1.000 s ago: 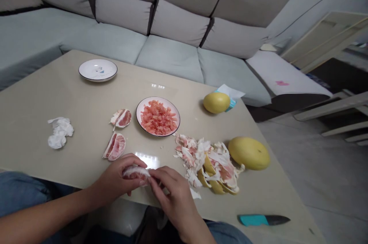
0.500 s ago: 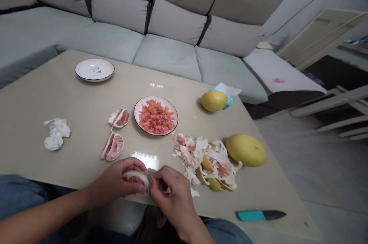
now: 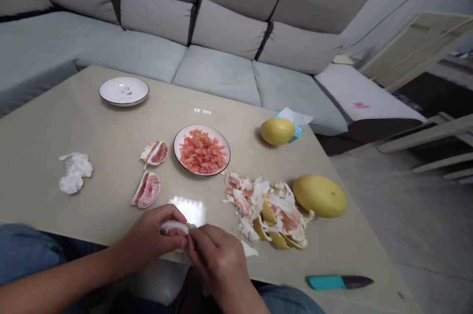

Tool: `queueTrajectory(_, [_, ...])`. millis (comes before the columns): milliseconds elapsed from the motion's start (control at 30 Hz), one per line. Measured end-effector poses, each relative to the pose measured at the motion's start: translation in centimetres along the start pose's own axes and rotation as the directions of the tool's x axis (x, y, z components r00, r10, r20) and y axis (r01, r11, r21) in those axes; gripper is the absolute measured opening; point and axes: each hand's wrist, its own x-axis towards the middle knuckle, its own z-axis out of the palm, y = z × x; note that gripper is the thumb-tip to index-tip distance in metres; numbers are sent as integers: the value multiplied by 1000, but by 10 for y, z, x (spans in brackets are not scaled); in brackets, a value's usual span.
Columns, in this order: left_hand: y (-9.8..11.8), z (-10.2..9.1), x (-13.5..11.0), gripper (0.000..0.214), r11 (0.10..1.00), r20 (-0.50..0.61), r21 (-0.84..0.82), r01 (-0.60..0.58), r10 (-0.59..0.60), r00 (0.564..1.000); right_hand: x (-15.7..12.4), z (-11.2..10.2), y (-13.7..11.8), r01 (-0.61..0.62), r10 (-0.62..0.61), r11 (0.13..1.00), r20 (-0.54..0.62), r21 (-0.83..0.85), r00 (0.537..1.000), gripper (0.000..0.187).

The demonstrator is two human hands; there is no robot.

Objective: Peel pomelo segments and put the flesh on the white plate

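Observation:
My left hand (image 3: pixel 157 232) is closed around a pomelo segment (image 3: pixel 174 227), its pink flesh edged with white pith, just over the table's near edge. My right hand (image 3: pixel 218 255) pinches at the segment's right end; the fingers hide what exactly they grip. Two more pomelo pieces, an upper wedge (image 3: pixel 157 153) and a lower wedge (image 3: pixel 149 190), lie beyond my left hand. Behind them to the right, a plate (image 3: pixel 178 132) bears a heap of peeled pink flesh (image 3: pixel 202 151). Right of my right hand spreads a pile of peel and membrane (image 3: pixel 266 210).
Two whole yellow pomelos, a far one (image 3: pixel 277 131) by a tissue pack (image 3: pixel 297 132) and a nearer one (image 3: pixel 320 195), sit at the right. A teal-handled knife (image 3: pixel 340 282) lies near the front right. Crumpled tissue (image 3: pixel 76 172) and a white plate (image 3: pixel 123 91) are at left.
My right hand has come in against the segment's right end and turned, its back now more upward. The segment is tilted and covered more by my fingers. The view has shifted slightly.

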Motion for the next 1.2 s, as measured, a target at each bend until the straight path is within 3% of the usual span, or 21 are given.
queueTrajectory(67, [-1, 0, 1, 17, 1000, 14, -12, 21, -21, 1000, -1, 4, -1, -17, 14, 999, -58, -45, 998, 18])
queueTrajectory(167, [1, -2, 3, 27, 989, 99, -133, 72, -59, 993, 2, 4, 0, -136, 149, 984, -117, 112, 982, 14])
queueTrajectory(300, [2, -3, 7, 53, 898, 136, -425, 112, -59, 989, 9, -2, -1, -282, 318, 916, -88, 284, 944, 13])
queueTrajectory(400, [-1, 1, 8, 37, 787, 178, -608, 105, 7, 984, 12, -2, -4, -313, 350, 877, -39, 364, 936, 13])
queueTrajectory(500, [-3, 3, 5, 27, 746, 226, -648, 153, -3, 974, 11, -2, -3, -340, 365, 839, 22, 424, 931, 14])
queueTrajectory(600, [-2, 3, 1, 31, 741, 267, -634, 224, -62, 962, 11, -4, 1, -333, 368, 832, 9, 444, 930, 18])
queueTrajectory(700, [-2, 1, -1, 34, 763, 274, -601, 239, -85, 958, 12, -9, 9, -317, 359, 878, -55, 359, 932, 26])
queueTrajectory(833, [-5, -1, 0, 37, 815, 261, -540, 211, -76, 962, 11, -18, 33, -357, 354, 934, -116, -6, 928, 31])
queueTrajectory(933, [-7, -1, 2, 42, 861, 244, -483, 159, -42, 969, 8, -26, 56, -446, 438, 842, -96, -305, 894, 16])
queueTrajectory(1000, [-8, 0, 2, 42, 898, 214, -431, 85, 10, 977, 6, -28, 64, -484, 482, 794, -105, -368, 870, 16])
queueTrajectory(1067, [-10, 2, 3, 39, 933, 175, -359, 13, 53, 983, 6, -28, 60, -468, 453, 841, -121, -273, 883, 20])
queueTrajectory(1133, [-13, 4, 3, 36, 962, 132, -269, -42, 80, 988, 7, -24, 46, -379, 373, 925, -113, -35, 921, 23])
queueTrajectory(1200, [-16, 5, 4, 32, 979, 93, -171, -110, 127, 988, 9, -18, 28, -281, 305, 931, -71, 234, 950, 17])
